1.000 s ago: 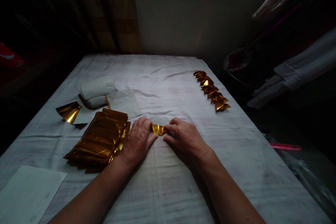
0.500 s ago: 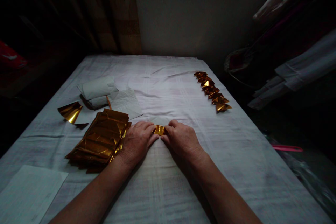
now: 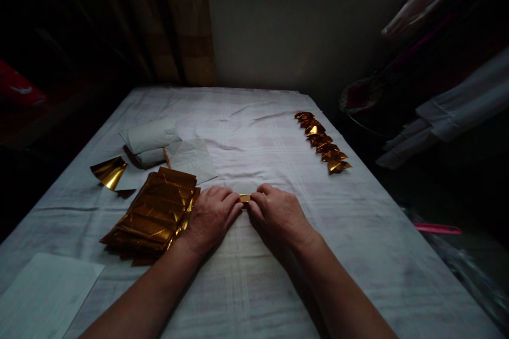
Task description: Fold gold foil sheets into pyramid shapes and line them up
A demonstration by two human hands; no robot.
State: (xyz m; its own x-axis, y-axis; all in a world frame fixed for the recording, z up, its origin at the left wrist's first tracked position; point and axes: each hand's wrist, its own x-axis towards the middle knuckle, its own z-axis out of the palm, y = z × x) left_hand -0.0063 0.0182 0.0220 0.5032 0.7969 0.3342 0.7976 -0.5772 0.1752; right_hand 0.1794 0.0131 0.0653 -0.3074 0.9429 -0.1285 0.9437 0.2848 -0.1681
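Observation:
Between my two hands is a small folded piece of gold foil paper (image 3: 245,198), low over the cloth-covered table. My left hand (image 3: 212,214) pinches its left end, and my right hand (image 3: 278,213) pinches the right end. Only a narrow shiny strip shows; the fingers hide the rest. Just left of my left hand lies a thick stack of gold foil sheets (image 3: 149,212). Toward the far right edge, several folded gold foil pieces (image 3: 320,140) stand in a slanting row.
A curled gold foil sheet (image 3: 111,174) and a crumpled pale paper wrapper (image 3: 153,137) lie left of centre. White paper (image 3: 47,296) rests at the near left on the plaid tablecloth (image 3: 350,254). Beyond the right edge are a pink strip (image 3: 437,229) and hanging clothes (image 3: 465,100).
The gold foil between my hands has become a narrower strip, and my fingertips have drawn closer together. The view has shifted slightly.

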